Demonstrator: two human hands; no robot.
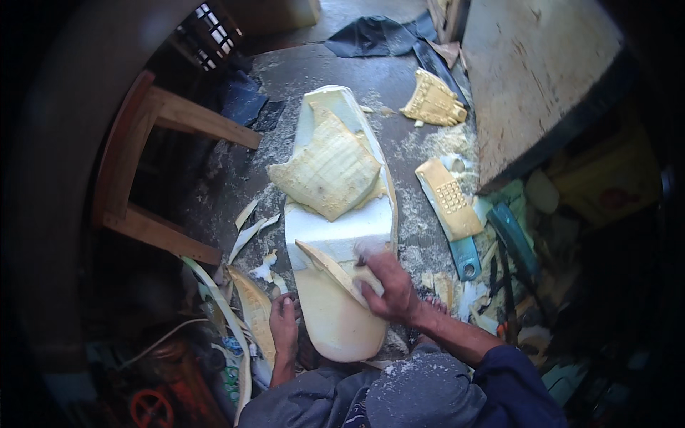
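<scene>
Dusty floor (300, 71), scraps (246, 237) around foam block (339, 227).

Cluttered workshop: shaped foam block (339, 324) in the middle, curved offcuts (255, 308) near left, pale crumbs (415, 239) strewn over dark floor (300, 68).

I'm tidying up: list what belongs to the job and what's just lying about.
Apparently in the job:
- long foam pad
- angular foam slab on it
- foam strip at the right hand

Apparently lying about:
- wooden frame
- knobbed foam block
- dark sheet
</scene>
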